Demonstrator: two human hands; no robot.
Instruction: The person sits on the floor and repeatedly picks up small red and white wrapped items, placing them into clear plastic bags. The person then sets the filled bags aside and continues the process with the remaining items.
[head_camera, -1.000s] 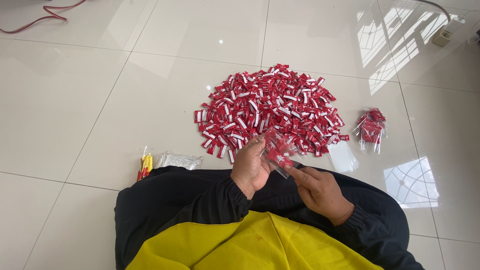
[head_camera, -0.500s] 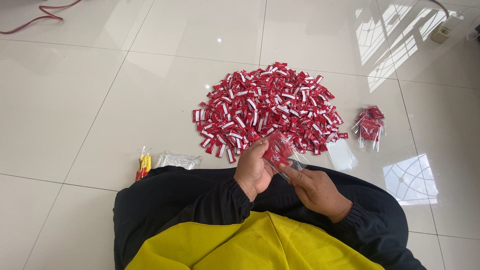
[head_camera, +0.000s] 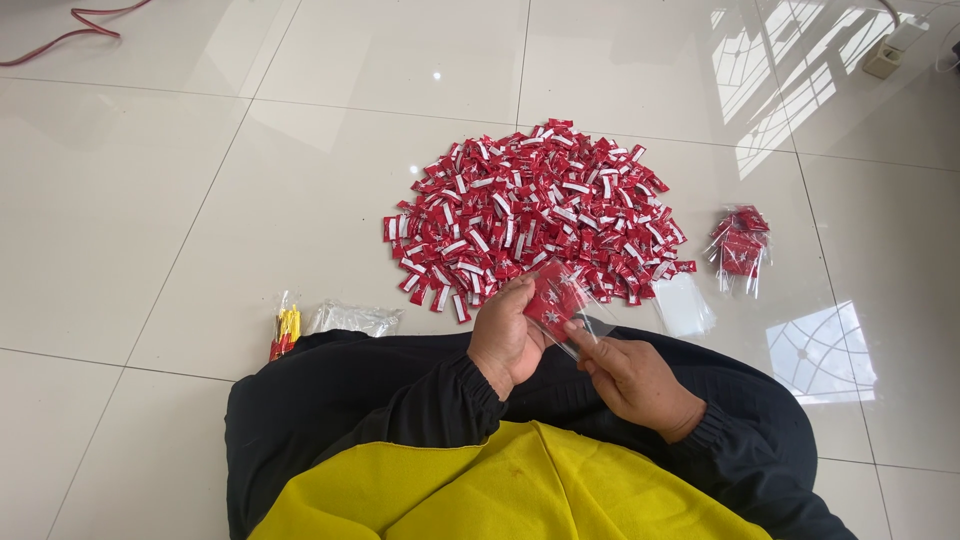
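Left hand (head_camera: 508, 340) curled tight around a small clear bag (head_camera: 562, 305) of red packets. Right hand (head_camera: 625, 372) pinching the bag's lower edge. Both close together over the lap, near the big red pile (head_camera: 530, 210).

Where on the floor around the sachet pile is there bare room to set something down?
Bare tile lies left of the red sachet pile, beyond it up to the red cable, and between the pile and the filled clear bags. It is crowded in front of the knees: left hand and right hand hold a clear bag there.
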